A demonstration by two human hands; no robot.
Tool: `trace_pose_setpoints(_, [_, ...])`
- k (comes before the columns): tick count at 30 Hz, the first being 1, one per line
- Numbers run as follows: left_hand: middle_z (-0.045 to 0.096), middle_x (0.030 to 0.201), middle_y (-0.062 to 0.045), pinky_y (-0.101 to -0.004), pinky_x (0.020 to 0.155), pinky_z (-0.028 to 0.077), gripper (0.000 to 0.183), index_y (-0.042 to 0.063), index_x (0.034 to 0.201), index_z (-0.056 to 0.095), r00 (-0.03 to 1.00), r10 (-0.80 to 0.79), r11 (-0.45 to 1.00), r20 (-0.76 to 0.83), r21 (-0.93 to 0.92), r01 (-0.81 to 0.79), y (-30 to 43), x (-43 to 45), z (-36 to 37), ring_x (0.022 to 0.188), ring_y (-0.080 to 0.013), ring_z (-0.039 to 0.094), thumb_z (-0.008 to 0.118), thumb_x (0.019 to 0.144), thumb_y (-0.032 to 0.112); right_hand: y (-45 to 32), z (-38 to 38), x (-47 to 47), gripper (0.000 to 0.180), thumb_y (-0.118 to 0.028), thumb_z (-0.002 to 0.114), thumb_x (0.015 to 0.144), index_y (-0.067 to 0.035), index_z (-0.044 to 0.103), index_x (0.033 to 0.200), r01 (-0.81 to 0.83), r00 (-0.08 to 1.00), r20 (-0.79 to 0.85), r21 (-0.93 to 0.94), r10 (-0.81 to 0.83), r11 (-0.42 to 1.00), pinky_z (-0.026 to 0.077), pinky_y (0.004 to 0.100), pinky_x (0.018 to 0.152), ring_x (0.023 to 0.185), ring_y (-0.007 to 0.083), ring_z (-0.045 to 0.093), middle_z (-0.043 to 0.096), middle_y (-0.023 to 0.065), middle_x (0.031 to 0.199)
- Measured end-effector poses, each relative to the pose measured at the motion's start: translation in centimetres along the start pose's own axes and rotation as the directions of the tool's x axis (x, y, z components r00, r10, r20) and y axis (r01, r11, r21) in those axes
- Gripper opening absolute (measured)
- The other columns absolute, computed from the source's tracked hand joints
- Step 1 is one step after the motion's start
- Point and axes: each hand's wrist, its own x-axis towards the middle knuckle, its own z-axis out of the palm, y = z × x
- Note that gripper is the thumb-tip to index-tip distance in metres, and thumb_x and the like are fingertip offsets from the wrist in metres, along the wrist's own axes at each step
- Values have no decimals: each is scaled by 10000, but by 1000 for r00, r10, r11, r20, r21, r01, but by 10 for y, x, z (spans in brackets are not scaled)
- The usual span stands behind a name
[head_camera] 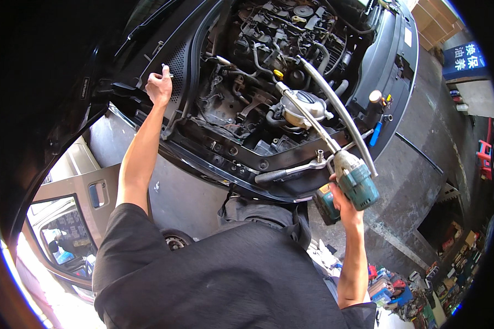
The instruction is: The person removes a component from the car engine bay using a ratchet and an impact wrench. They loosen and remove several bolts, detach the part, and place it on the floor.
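My right hand (346,205) grips a teal cordless impact wrench (356,183) by its handle, battery pack at the lower left. A long extension bar (306,115) runs from its nose over the open engine bay, its socket end above the engine side of a translucent coolant reservoir (306,107). Up at the left, above the perforated cowl panel (179,70), my left hand (159,87) is closed around a small metal piece (171,75), perhaps a bolt; most of it is hidden by the fingers. A curved metal tube (337,109) lies across the bay beside the extension.
A ratchet wrench (292,169) with a socket lies on the car's fender edge. A blue-handled tool (376,133) and a round-topped item (375,97) rest on the front panel. The raised hood (45,82) stands at the left. A van door (74,205) is behind.
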Motion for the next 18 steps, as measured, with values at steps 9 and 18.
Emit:
trace_pose_setpoints(9, [611,971,-146,-441,836,537,307,29,1068,604,880,353,922,-319,-42,-385,49,-52,-55,922,-343,627,701,1013,315,-19,-8,59,193,-113,830,949,-85,745,1120,-54,996,80,152,43,987,313,224,489,533,19,425,596,-71,749])
trace_pose_setpoints(18, [697,1411,-123,-401,1188,451,464,72,1443,667,290,860,491,419,-835,-248,221,-153,6,1324,-260,634,701,996,191,-82,7,131,140,-143,788,984,-83,727,1095,-113,977,173,-80,126,990,272,250,482,492,29,368,463,-82,619])
